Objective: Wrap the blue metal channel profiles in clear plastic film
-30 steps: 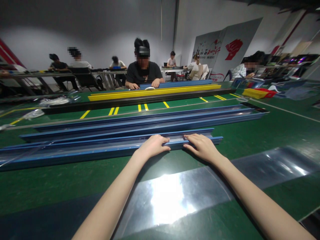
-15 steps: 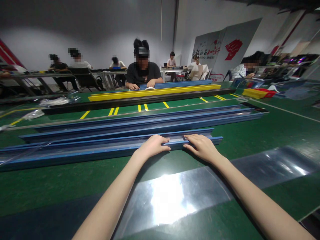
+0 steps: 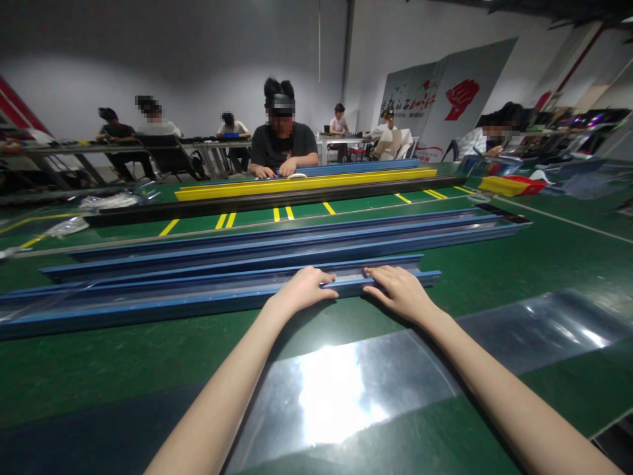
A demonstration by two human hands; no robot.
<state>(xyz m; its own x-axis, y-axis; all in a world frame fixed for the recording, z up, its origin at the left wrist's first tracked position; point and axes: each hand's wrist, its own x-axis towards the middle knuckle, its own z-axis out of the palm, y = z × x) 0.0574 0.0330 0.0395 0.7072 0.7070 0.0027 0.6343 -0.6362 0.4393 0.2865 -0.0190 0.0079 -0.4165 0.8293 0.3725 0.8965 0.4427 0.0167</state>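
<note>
The nearest blue channel strip [image 3: 188, 300] lies lengthwise on the green table, with clear film inside its trough toward the left. My left hand [image 3: 307, 287] grips its front wall, fingers inside the trough and thumb on the outer side. Close to the strip's right end, my right hand [image 3: 398, 288] pinches the same wall in the same way. A short stretch of wall shows between the two thumbs. Under my forearms a clear plastic sheet [image 3: 395, 363] lies flat, shining brightly from a reflection.
Behind the held strip lie more blue channel strips [image 3: 277, 249]. Farther back are a yellow strip [image 3: 306, 186] and a black strip [image 3: 247, 203]. Across the table sits a co-worker [image 3: 283, 142]. Red and yellow trays [image 3: 512, 186] stand at the right.
My hands and the blue strip stay where they were. The co-worker's hand across the table has shifted slightly to the left.
</note>
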